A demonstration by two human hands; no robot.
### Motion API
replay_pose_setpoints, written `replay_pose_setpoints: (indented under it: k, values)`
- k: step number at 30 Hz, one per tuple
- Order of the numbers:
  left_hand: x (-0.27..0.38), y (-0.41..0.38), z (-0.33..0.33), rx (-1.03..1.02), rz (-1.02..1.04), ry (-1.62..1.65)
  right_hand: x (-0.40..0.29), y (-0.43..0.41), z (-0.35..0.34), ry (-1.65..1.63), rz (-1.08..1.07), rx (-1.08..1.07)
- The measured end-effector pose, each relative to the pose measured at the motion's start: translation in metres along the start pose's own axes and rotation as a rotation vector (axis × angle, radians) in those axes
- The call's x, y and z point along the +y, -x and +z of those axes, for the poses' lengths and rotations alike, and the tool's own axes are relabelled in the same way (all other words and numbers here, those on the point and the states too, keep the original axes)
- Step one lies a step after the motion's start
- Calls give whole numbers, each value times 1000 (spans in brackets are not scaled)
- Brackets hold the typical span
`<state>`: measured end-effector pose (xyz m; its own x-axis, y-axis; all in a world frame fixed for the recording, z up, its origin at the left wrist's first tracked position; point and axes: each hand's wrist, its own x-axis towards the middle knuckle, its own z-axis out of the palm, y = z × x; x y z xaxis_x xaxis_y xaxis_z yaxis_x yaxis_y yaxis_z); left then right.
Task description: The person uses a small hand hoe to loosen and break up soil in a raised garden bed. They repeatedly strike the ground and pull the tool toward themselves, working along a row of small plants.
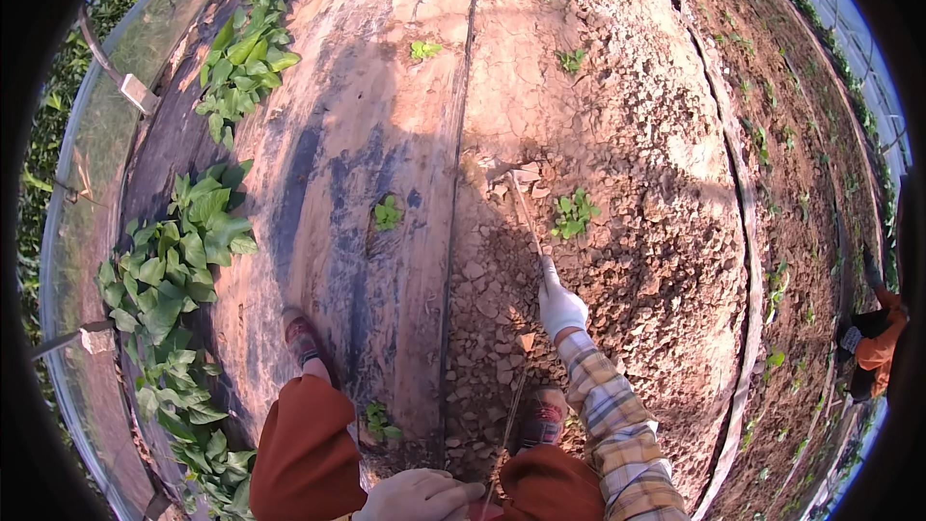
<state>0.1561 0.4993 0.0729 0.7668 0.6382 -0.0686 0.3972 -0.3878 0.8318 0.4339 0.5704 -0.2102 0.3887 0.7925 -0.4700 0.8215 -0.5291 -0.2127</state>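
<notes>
My right hand [563, 310], in a white glove, grips the thin handle of a hand hoe [530, 221]. The hoe's far end meets broken, crusted soil [532, 172], where its blade is hard to tell from the clods. Just right of the tool grows a small leafy seedling [575, 213]. My left hand [423, 493], also gloved, lies low between my knees at the bottom edge; whether its fingers hold anything is unclear. Beside it, a thin pale cord or stalk [512, 412] runs up over the soil, and a bit of red material [486, 510] shows.
Soil-dusted dark plastic mulch [325, 195] covers the left side, with a seedling [388, 213] in a hole. Bushy plants [184, 253] line the clear plastic wall [87, 181]. My shoes [302, 336] straddle the mulch seam [450, 268]. At far right, another person [875, 347] is crouching.
</notes>
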Motion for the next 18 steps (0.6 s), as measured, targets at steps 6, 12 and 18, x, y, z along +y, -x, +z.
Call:
replay_pose_setpoints:
  k: [6, 12, 18]
  values:
    - [0, -1, -3, -15, -27, -12, -4, -5, -18, -264, -61, 328]
    - [-3, -2, -2, -13, -1, -7, 2, -32, -16, -104, 55, 31]
    - [-2, 3, -6, 31, -11, 1, -16, -12, -34, -281, 38, 137]
